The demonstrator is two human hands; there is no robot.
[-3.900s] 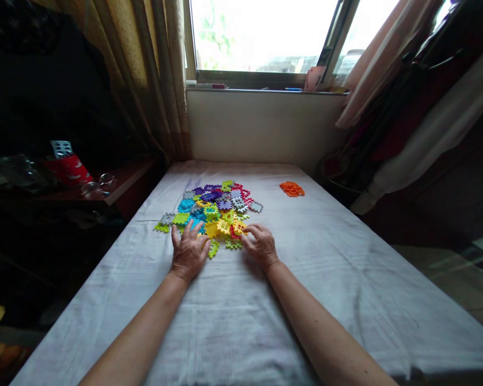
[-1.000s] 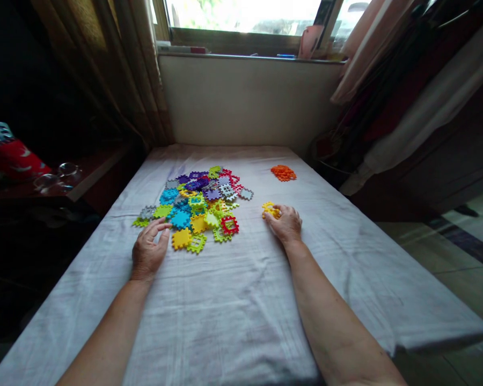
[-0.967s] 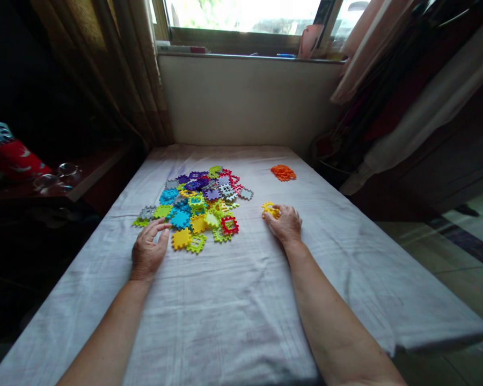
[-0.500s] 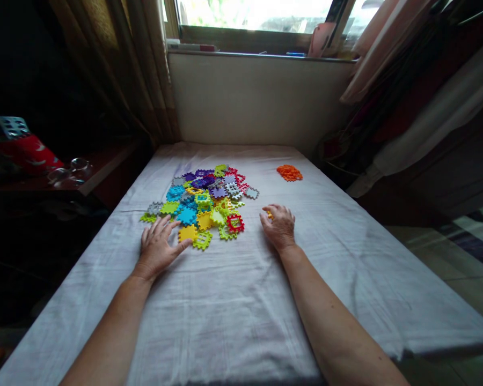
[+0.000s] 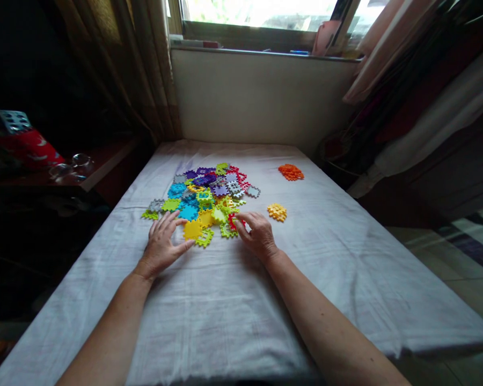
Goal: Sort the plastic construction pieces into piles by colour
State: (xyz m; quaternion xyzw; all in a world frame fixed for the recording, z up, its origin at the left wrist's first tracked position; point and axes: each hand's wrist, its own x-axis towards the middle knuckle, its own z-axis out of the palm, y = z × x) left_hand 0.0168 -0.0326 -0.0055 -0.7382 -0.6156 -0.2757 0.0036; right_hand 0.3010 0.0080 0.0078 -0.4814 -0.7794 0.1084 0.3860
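The right hand has its thumb and fingers bent over a red, toothed plastic square; from where I stand I can't tell whether they have pinched it or only touch it (the fingers cover much of it). Just under those fingertips, on the near side, lies a lime-green, notched plastic frame.

The left hand is relaxed and grasps nothing, its fingers spread beside a solid yellow, notch-edged plastic square. Near its thumb sits a lime-green windowed plastic square. Beyond and between both hands spreads a mixed heap of purple, blue, grey, red and green toothed pieces.

Just past the right hand, to its right, is a small pile of yellow notched pieces; farther beyond it, a pile of orange pieces, all on the white-cloth-covered tabletop.

I'd watch those teeth: if the red square is lifted while hooked on its neighbours, it could drag the lime-green frame along, and a sideways sweep could ruck the loose cloth.
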